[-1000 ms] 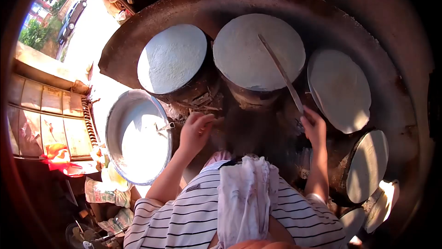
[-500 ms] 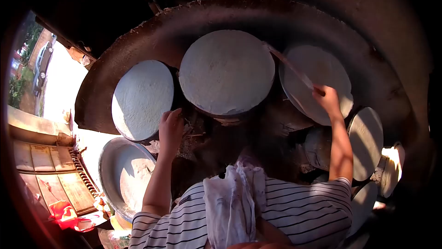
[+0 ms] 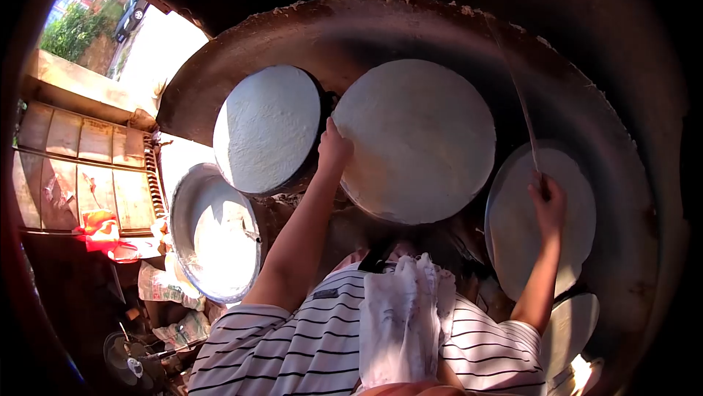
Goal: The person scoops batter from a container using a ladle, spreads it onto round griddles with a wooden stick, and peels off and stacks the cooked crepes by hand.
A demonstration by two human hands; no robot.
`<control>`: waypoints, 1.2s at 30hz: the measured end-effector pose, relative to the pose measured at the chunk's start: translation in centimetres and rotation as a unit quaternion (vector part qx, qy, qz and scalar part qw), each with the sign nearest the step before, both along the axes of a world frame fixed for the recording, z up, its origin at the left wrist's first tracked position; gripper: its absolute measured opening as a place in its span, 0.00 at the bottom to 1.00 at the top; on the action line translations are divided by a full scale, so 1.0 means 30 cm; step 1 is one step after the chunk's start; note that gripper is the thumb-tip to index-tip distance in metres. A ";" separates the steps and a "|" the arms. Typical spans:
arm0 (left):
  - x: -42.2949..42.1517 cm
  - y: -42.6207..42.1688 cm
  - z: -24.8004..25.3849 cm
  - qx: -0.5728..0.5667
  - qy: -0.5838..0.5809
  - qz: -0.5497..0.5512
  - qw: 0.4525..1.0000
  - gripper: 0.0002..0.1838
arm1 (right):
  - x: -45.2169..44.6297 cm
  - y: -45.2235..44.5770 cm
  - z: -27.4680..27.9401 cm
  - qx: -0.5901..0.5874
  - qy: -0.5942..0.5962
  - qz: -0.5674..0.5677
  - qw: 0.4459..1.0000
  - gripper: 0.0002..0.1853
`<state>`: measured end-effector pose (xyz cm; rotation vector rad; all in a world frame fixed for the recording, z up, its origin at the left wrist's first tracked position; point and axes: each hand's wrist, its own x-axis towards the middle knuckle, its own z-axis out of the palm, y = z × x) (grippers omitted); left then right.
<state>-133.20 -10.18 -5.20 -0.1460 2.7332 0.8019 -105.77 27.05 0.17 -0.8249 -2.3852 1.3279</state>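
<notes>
My left hand (image 3: 335, 148) is closed at the left edge of the middle round pale sheet (image 3: 425, 139), its fingertips gripping that edge. This sheet lies on a round griddle that is mostly hidden beneath it. In my right hand (image 3: 548, 202) is a long thin flat stick (image 3: 521, 95), pointing up and away over the right-hand pale sheet (image 3: 534, 242). The left-hand pale sheet (image 3: 269, 131) rests on its dark round griddle, not touched by either hand.
A big metal basin (image 3: 220, 231) with white contents stands at the left. A curved dark wall (image 3: 293, 26) rings the griddles. More pale discs (image 3: 571, 326) are at the lower right. A small fan (image 3: 124, 356) sits at the lower left.
My left hand has moved up and forward onto the middle sheet's edge. The stick has swung upright, away from the middle sheet. The camera view has shifted.
</notes>
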 end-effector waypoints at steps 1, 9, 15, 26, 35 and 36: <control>0.001 -0.007 0.015 0.017 0.011 0.003 1.000 0.37 | 0.005 -0.016 0.013 -0.009 -0.002 -0.003 1.000 0.18; -0.051 -0.041 0.014 -0.002 0.048 0.033 0.998 0.26 | 0.061 -0.036 0.028 0.002 -0.047 -0.009 0.999 0.17; -0.157 0.004 0.101 -0.055 0.275 -0.178 0.943 0.21 | 0.117 -0.065 -0.036 -0.046 -0.015 -0.013 0.999 0.18; -0.245 0.006 0.075 -0.162 0.308 -0.261 0.900 0.10 | 0.140 -0.094 -0.027 -0.082 -0.017 -0.026 0.996 0.17; -0.125 -0.099 0.169 -0.089 0.348 -0.198 0.912 0.03 | 0.148 -0.110 -0.018 -0.068 -0.010 -0.009 0.998 0.17; -0.082 -0.129 0.187 -0.077 0.353 -0.194 0.912 0.03 | 0.142 -0.110 -0.020 -0.072 -0.019 -0.010 0.997 0.17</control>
